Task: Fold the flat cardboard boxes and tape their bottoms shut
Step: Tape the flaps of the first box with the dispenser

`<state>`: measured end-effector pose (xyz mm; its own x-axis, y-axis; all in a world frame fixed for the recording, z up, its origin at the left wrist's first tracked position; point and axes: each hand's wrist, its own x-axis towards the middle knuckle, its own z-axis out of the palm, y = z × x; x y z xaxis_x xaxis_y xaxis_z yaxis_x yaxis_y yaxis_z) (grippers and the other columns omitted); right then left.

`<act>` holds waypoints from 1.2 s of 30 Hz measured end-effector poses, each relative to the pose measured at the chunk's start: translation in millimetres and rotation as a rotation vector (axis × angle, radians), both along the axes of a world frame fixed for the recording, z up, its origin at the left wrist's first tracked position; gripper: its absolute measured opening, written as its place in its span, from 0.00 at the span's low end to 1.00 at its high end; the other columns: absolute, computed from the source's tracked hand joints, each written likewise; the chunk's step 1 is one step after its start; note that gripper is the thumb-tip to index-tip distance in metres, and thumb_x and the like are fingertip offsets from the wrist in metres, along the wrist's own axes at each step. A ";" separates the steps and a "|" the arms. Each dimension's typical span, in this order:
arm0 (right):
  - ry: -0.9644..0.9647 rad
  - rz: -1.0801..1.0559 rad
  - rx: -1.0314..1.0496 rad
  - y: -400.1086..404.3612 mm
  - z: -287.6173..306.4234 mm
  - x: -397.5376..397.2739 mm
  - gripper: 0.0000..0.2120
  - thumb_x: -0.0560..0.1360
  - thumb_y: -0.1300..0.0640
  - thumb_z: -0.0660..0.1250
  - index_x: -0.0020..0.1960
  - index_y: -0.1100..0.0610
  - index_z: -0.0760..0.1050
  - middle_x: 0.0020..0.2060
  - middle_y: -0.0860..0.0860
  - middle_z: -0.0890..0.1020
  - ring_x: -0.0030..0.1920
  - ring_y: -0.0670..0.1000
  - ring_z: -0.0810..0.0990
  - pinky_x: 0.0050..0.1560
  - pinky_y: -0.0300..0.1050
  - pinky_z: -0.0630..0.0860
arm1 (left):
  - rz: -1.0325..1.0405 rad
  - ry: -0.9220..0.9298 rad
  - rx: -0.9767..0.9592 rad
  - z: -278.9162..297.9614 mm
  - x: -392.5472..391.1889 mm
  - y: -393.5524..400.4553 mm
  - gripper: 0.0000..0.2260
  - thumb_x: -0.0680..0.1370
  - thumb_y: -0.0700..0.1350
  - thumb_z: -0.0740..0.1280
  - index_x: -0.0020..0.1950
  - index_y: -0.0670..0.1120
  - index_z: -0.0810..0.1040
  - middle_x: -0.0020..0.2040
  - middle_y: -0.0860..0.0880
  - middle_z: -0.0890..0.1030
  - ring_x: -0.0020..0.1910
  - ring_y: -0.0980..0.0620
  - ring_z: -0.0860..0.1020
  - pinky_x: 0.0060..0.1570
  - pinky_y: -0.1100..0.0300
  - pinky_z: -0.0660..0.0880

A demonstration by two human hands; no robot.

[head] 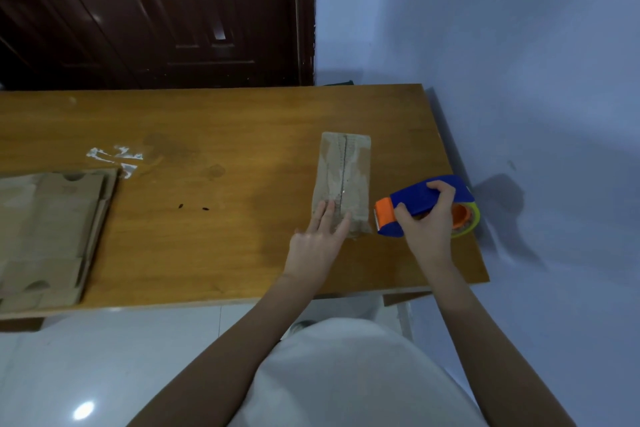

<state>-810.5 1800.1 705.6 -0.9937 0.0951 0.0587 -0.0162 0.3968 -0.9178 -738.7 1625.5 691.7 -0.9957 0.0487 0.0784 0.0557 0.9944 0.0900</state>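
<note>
Head view: box (343, 180) is pinned under flat left hand (317, 239), its long axis running away; tape dispenser (426, 206) is gripped in right hand (427, 222) just beside it.

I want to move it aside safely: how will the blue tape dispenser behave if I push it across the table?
The tape dispenser looks like rigid plastic, so it should probably slide rather than bend. Its round tape roll might let it tip or rock. Its toothed orange end could scratch the table.
</note>
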 end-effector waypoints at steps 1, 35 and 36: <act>-0.002 0.014 0.017 -0.2 1.0 -1.1 0.25 0.71 0.65 0.71 0.63 0.58 0.63 0.47 0.49 0.75 0.44 0.45 0.77 0.41 0.36 0.74 | 0.005 -0.028 -0.016 0.9 -0.6 1.1 0.34 0.57 0.37 0.81 0.62 0.48 0.78 0.61 0.40 0.79 0.59 0.44 0.78 0.28 0.50 0.79; 0.049 0.303 0.793 2.2 -19.2 17.1 0.25 0.70 0.59 0.71 0.64 0.59 0.66 0.47 0.59 0.76 0.47 0.60 0.78 0.44 0.52 0.75 | -0.004 0.088 -0.095 -2.3 -10.2 -0.2 0.29 0.56 0.39 0.82 0.57 0.46 0.82 0.53 0.38 0.82 0.52 0.43 0.82 0.44 0.40 0.79; -0.024 0.262 0.674 6.1 -23.5 30.8 0.25 0.71 0.59 0.71 0.64 0.59 0.65 0.47 0.57 0.76 0.46 0.59 0.78 0.42 0.50 0.76 | -0.001 0.080 -0.091 -2.4 -10.3 -1.4 0.29 0.57 0.39 0.81 0.57 0.46 0.82 0.53 0.38 0.82 0.52 0.43 0.82 0.44 0.41 0.79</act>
<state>-779.8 1806.2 682.1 -0.9806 -0.1958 -0.0016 -0.1714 0.8624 -0.4763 -749.1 1624.1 689.3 -0.9864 0.0604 0.1529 0.0602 0.9982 -0.0059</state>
